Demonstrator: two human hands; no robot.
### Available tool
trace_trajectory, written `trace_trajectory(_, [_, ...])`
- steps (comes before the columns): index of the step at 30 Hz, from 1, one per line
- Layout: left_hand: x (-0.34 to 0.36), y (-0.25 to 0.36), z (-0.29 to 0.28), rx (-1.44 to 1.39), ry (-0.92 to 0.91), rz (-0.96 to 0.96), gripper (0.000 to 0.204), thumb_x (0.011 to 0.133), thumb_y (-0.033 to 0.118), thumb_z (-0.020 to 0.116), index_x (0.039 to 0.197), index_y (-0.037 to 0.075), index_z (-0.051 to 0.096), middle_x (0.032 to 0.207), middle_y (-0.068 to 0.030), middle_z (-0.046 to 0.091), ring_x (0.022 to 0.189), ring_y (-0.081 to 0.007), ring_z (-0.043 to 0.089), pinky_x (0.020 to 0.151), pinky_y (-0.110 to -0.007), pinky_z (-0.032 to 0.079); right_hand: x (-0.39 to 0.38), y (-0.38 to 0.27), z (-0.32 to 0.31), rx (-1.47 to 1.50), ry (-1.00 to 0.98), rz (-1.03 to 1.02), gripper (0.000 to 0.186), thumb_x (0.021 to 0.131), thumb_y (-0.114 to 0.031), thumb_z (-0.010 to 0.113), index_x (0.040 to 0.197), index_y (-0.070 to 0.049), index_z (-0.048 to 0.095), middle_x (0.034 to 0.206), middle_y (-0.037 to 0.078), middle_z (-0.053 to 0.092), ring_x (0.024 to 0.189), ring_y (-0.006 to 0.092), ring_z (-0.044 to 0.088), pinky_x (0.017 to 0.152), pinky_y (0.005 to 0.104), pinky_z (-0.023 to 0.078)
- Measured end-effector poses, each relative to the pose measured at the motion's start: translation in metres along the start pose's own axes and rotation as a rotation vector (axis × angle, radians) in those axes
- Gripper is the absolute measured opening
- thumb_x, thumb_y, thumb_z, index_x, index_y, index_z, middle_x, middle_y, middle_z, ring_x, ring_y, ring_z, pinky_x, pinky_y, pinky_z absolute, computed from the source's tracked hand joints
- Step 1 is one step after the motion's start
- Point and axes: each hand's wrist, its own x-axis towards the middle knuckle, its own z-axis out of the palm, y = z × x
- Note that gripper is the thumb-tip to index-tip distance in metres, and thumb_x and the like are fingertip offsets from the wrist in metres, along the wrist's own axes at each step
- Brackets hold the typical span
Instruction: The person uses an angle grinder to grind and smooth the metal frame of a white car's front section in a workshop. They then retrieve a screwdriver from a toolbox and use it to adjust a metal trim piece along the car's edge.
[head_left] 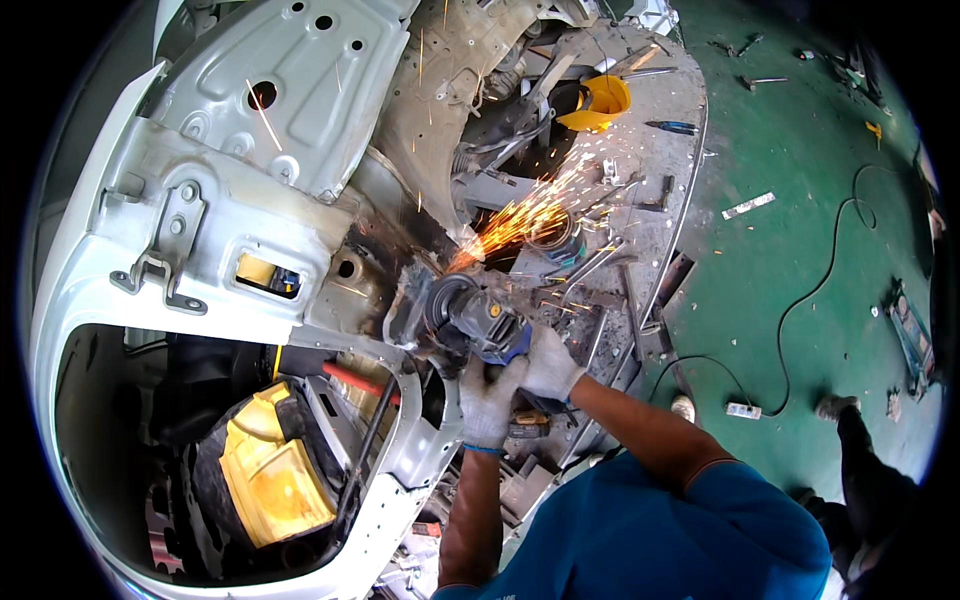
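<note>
My left hand (488, 398), in a pale knit glove, grips the underside of an angle grinder (485, 325) with a dark body and blue back end. My right hand (548, 368), gloved the same way, is closed round its rear body. The grinder's disc sits against a scorched metal joint (405, 310) on a white car body (228, 160). Orange sparks (515, 225) fan up and to the right from it. Below my left side, the car's opening (130, 420) holds a yellow padded piece (275, 465) and a red bar (360, 383).
A grey steel platform (665, 100) carries loose tools and a yellow container (605, 102). On the green floor (760, 280) lie a black cable, a white power strip (743, 410), scattered tools and a teal metal device (912, 330). Another person's dark-trousered leg (865, 470) stands at lower right.
</note>
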Motion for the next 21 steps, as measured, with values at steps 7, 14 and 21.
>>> trace_trajectory(7, [-0.005,-0.007,-0.003,0.005,-0.025,-0.04,0.044,0.09,0.015,0.074,0.129,-0.003,0.062,0.116,-0.0074,0.068,0.105,-0.0154,0.061,0.096,-0.032,0.049,-0.009,-0.034,-0.017,-0.052,0.029,0.02,0.061,0.079,-0.034,0.072,0.132,-0.006,0.061,0.114,0.025,0.07,0.096,0.039,0.071,0.084,0.0442,0.058])
trace_trajectory(14, [-0.003,0.003,-0.001,0.091,-0.035,-0.016,0.047,0.091,0.018,0.072,0.131,-0.004,0.061,0.121,-0.0099,0.067,0.109,-0.0176,0.061,0.101,-0.034,0.048,-0.008,-0.021,-0.011,0.014,0.041,0.054,0.071,0.074,-0.036,0.078,0.131,-0.001,0.057,0.099,0.026,0.071,0.093,0.0432,0.07,0.082,0.047,0.057])
trace_trajectory(21, [-0.002,0.002,0.01,0.016,0.015,-0.039,0.049,0.09,0.021,0.075,0.131,-0.004,0.062,0.121,-0.0091,0.067,0.109,-0.0179,0.061,0.101,-0.034,0.047,-0.009,-0.021,-0.015,0.097,0.068,0.054,0.054,0.074,-0.028,0.075,0.119,0.0,0.063,0.1,0.026,0.071,0.096,0.0434,0.069,0.085,0.0463,0.056])
